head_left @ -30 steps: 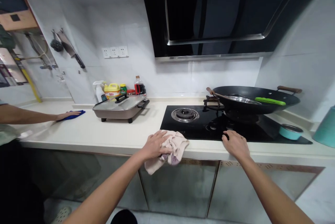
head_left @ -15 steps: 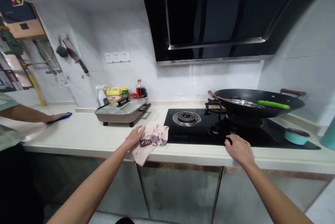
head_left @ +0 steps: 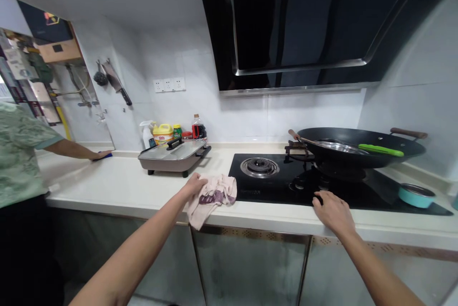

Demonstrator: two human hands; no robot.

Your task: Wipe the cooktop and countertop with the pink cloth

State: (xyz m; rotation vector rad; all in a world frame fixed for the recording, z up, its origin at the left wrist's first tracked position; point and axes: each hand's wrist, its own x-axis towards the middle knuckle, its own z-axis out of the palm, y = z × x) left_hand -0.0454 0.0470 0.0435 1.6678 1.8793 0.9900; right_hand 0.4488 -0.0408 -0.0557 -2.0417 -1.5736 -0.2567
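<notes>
A crumpled pale pink cloth [head_left: 211,197] with a purple patch lies on the counter's front edge, one corner hanging over. My left hand [head_left: 195,185] is closed on its left side. At the front rim of the black gas stove [head_left: 265,192], my right hand [head_left: 332,208] rests with loosely bent fingers and nothing visible in it, just in front of the stove knobs [head_left: 324,183]. Left of the stove stands an electric pan [head_left: 171,156] with a glass lid. A large black wok [head_left: 361,153] holding a metal lid and a green-handled utensil sits on the right burner.
At the far left, a co-worker's hand [head_left: 101,155] presses a blue cloth [head_left: 108,154] on the counter. Bottles and a yellow jug [head_left: 163,132] stand behind the pan. A turquoise bowl [head_left: 417,196] is at the stove's right corner. The range hood [head_left: 296,34] overhangs the stove.
The view has shifted slightly, with more showing at the left. The co-worker's hand has moved toward the back of the counter. My hands stay in nearly the same places.
</notes>
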